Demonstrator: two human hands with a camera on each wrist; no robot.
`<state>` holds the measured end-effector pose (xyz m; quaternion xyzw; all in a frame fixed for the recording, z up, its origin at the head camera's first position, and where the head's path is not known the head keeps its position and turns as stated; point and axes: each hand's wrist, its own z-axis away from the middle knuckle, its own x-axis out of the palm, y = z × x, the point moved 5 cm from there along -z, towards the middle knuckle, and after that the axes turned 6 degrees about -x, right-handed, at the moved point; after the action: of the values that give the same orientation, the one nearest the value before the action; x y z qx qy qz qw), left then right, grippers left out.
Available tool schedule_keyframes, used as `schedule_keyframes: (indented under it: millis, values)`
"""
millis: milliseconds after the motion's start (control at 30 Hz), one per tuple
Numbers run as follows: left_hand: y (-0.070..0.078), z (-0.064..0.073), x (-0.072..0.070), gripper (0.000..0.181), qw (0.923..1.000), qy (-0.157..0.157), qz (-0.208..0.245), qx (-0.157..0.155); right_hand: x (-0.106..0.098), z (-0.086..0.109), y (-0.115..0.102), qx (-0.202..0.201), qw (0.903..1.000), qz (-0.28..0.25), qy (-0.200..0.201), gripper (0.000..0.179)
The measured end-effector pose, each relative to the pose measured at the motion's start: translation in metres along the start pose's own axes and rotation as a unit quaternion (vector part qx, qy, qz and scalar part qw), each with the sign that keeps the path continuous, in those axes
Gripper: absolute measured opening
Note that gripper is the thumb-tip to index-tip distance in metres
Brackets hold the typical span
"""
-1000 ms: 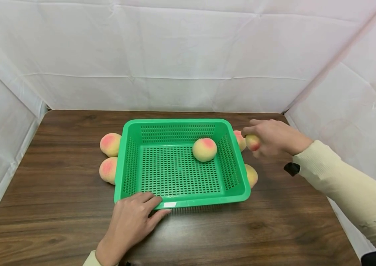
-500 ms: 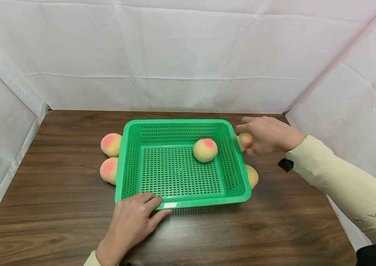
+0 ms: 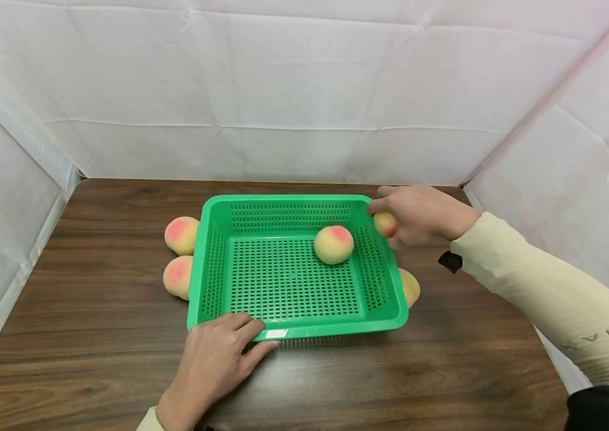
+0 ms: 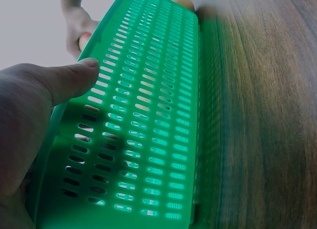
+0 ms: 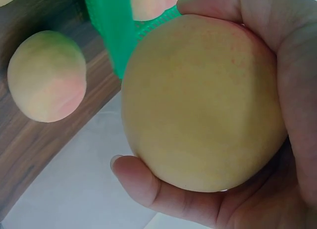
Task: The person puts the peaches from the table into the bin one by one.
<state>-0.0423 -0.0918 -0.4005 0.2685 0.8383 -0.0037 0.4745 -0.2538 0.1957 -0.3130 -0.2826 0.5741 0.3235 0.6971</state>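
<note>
Green basket (image 3: 288, 331) and peaches, loading apparently in its early stage.
Contains one loaded peach (image 3: 334, 244), toward the right wall; grasps a held peach (image 5: 203, 105) in the right grip (image 3: 411, 214), at the far right rim, not yet released; clasps the near rim in the left grip (image 3: 215, 353); leaves outside, on the wooden surface (image 3: 417, 371), two left-side peaches (image 3: 177, 277) and at least one right-side peach (image 3: 410, 287).
</note>
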Motion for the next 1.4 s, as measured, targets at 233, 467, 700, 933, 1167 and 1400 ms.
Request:
schedule_keyframes:
  millis: [233, 467, 700, 933, 1167, 1400]
  values:
    - [0.000, 0.000, 0.001, 0.051, 1.0000, -0.001, -0.001, 0.000, -0.004, -0.012, -0.007, -0.009, 0.9999, -0.003, -0.011, 0.030]
    - [0.000, 0.000, 0.000, 0.032, 1.0000, 0.002, 0.001, 0.000, -0.010, -0.024, -0.013, -0.012, 0.9998, -0.012, -0.014, 0.035]
    - [0.000, 0.001, 0.001, 0.029, 1.0000, 0.000, 0.001, -0.002, -0.015, -0.035, -0.022, -0.027, 0.9994, -0.012, -0.019, 0.039]
    - [0.000, 0.000, 0.001, 0.031, 1.0000, 0.005, -0.002, -0.001, -0.017, -0.046, -0.029, -0.037, 0.9987, -0.001, -0.034, 0.034]
    - [0.001, 0.000, 0.001, 0.031, 1.0000, 0.008, -0.002, 0.002, -0.023, -0.057, -0.037, -0.064, 0.9975, 0.006, -0.030, 0.032]
    - [0.002, -0.001, 0.002, 0.031, 1.0000, 0.002, -0.004, 0.001, -0.026, -0.066, -0.045, -0.071, 0.9968, 0.019, -0.032, 0.031]
